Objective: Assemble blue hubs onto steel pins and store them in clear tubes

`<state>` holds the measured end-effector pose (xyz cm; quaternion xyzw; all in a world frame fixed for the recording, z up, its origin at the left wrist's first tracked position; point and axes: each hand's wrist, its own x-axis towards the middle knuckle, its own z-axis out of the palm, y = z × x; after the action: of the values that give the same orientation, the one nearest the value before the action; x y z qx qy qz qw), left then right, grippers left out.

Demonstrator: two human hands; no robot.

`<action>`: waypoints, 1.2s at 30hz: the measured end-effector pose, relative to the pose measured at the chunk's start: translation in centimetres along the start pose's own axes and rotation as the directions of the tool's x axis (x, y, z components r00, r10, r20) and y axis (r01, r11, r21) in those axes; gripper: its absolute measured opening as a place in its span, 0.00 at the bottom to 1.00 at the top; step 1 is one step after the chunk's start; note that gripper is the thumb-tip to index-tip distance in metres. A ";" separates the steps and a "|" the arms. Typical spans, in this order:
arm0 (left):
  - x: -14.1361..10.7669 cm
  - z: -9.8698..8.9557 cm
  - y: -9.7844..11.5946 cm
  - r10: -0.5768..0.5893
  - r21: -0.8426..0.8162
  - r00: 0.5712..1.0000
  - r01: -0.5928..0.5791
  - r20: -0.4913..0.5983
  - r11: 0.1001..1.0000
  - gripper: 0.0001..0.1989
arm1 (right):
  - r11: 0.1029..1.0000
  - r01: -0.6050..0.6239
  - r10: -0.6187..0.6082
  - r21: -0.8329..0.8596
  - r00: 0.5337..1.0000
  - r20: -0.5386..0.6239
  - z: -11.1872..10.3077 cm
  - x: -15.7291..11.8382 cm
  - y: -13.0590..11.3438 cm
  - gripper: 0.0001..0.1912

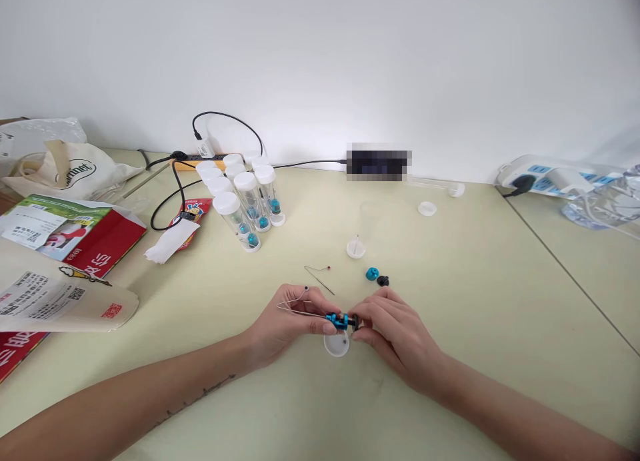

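Between thumb and fingers, my left hand (pixel 287 324) grips a small blue metal fitting (pixel 339 321). A thin bent wire (pixel 293 310) with a dark bead at its tip runs from the fitting back over this hand. My right hand (pixel 400 331) pinches the black knob (pixel 355 322) at the fitting's right end. Under the fingertips lies a shallow white cap (pixel 337 348) with a tiny dark piece in it. Beyond the hands are a second bent wire (pixel 320 279) with a red bead, a loose blue piece (pixel 372 274) and a black knurled knob (pixel 383 281).
Several clear tubes (pixel 250 204) with white lids hold blue parts at the back left. A white cap (pixel 356 250) with a thin upright pin and another white cap (pixel 427 208) lie further back. Packages (pixel 75 234) crowd the left; a power strip (pixel 545 174) sits back right.
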<state>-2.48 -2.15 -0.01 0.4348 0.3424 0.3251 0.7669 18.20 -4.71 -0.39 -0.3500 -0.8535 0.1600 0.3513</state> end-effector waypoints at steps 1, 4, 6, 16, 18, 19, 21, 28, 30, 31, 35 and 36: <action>0.0 0.0 0.0 0.002 -0.003 1.000 -0.002 0.000 1.000 0.08 | 1.000 -0.001 0.001 0.010 1.000 -0.008 0.1 0.0 0.0 0.07; 0.0 0.0 0.1 -0.003 -0.007 1.000 0.003 0.002 1.000 0.08 | 0.999 0.024 -0.023 0.026 0.999 -0.040 0.2 0.0 0.2 0.06; 0.0 0.0 0.1 0.001 -0.007 1.000 -0.001 0.008 1.000 0.08 | 0.999 0.042 -0.041 0.018 0.998 -0.057 0.2 0.0 0.2 0.06; 0.0 0.0 0.0 -0.006 0.003 1.000 0.006 0.022 1.000 0.08 | 0.999 0.052 -0.052 -0.007 0.999 -0.016 -0.1 0.0 -0.1 0.10; 0.1 -0.1 0.1 -0.006 -0.009 1.000 0.006 0.015 1.000 0.08 | 0.998 0.057 -0.057 0.000 0.998 -0.039 0.1 0.0 0.0 0.05; 0.1 -0.1 0.1 -0.005 -0.014 1.000 0.005 0.016 1.000 0.08 | 0.998 0.063 -0.062 0.006 0.997 -0.052 0.2 0.0 0.0 0.05; 0.1 -0.1 0.1 0.000 -0.020 1.000 0.001 0.022 1.000 0.08 | 0.997 0.072 -0.070 0.016 0.995 -0.067 0.2 0.0 0.1 0.06; 0.0 -0.2 -0.2 -0.018 -0.003 0.999 0.018 0.036 1.000 0.09 | 0.998 0.056 -0.056 -0.016 0.998 0.007 -0.2 0.1 -0.1 0.17; 0.1 -0.2 -0.2 -0.005 -0.012 0.999 0.005 0.034 1.000 0.09 | 0.999 0.051 -0.052 -0.011 0.999 -0.008 -0.1 0.1 -0.1 0.12; 0.1 -0.2 -0.1 0.003 -0.016 0.999 -0.003 0.033 1.000 0.08 | 0.999 0.051 -0.051 -0.007 0.998 -0.019 0.0 0.1 -0.1 0.08; 0.1 -0.2 0.0 0.007 -0.022 0.999 -0.006 0.035 1.000 0.08 | 0.998 0.054 -0.054 -0.008 0.998 -0.034 0.2 -0.2 0.1 0.05; 0.1 -0.2 -0.1 0.002 -0.018 0.999 -0.001 0.035 1.000 0.08 | 0.998 0.054 -0.055 -0.012 0.998 -0.027 0.1 -0.2 0.0 0.07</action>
<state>-2.58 -2.05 -0.14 0.4339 0.3256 0.3210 0.7763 18.25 -4.85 -0.63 -0.3307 -0.8587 0.1410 0.3653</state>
